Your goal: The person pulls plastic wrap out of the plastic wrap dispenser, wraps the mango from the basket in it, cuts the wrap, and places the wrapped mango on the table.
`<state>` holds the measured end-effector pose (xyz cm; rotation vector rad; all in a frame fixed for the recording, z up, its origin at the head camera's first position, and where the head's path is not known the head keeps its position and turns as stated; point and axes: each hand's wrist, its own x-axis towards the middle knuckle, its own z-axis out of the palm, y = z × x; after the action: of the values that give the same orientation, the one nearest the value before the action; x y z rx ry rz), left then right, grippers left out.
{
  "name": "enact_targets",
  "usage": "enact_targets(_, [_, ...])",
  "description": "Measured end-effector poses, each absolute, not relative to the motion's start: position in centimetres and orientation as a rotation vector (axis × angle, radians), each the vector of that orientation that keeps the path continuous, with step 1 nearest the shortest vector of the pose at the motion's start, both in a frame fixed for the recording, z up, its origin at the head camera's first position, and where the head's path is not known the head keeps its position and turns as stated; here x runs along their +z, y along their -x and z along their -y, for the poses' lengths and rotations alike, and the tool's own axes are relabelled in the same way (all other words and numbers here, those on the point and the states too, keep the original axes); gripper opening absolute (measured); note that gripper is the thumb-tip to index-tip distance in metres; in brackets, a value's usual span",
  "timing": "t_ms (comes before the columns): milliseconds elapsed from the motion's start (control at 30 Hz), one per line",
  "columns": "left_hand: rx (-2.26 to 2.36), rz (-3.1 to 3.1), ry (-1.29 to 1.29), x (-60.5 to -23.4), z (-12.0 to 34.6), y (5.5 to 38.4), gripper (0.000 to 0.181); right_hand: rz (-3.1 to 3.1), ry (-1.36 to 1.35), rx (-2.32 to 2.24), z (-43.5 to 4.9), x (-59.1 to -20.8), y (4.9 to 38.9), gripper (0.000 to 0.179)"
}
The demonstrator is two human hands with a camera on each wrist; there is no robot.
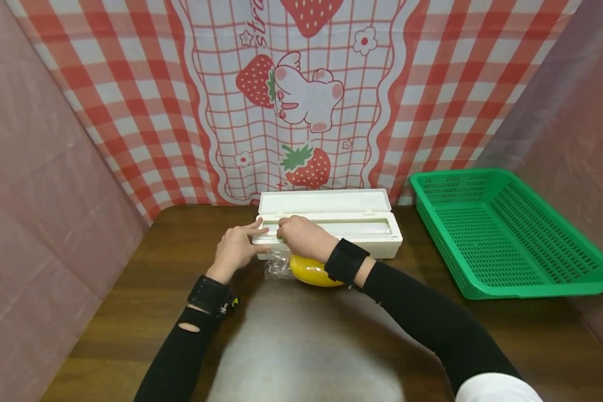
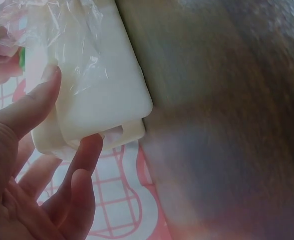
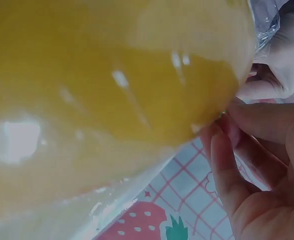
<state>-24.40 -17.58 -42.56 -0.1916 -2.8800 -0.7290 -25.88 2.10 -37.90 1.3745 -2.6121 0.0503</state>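
Note:
A white cling film dispenser (image 1: 331,248) stands at the back of the table with its lid (image 1: 326,201) raised and a film roll (image 1: 357,229) inside. My left hand (image 1: 235,248) holds the dispenser's left end, thumb on one side and fingers around the other. At the dispenser's top edge, my right hand (image 1: 304,237) pinches a small green piece (image 2: 22,59), mostly hidden by the fingers. Crumpled clear film (image 1: 278,267) hangs over the front. Below the right wrist lies a shiny, rounded yellow object (image 1: 311,272), partly covered by that wrist; its exact kind is unclear.
To the right stands a green plastic basket (image 1: 474,293). A grey sheet-like surface (image 1: 301,346) covers the middle of the brown wooden table (image 1: 130,290). Behind it hangs a red and white checked cloth (image 1: 146,84) with strawberries; pink cloth walls (image 1: 40,195) flank the table.

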Motion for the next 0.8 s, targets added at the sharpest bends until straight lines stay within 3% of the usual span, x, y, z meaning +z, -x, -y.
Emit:
enact_targets(233, [-0.739,2.877,0.198,-42.69,17.57,24.42,0.056,2.651,-1.315,0.161,-2.29,-38.24,26.23,0.013])
enact_targets(800, [-0.745,2.858,0.207,-42.79,17.57,24.38,0.055,2.679,-1.272,0.285,-2.75,-38.83,26.63,0.019])
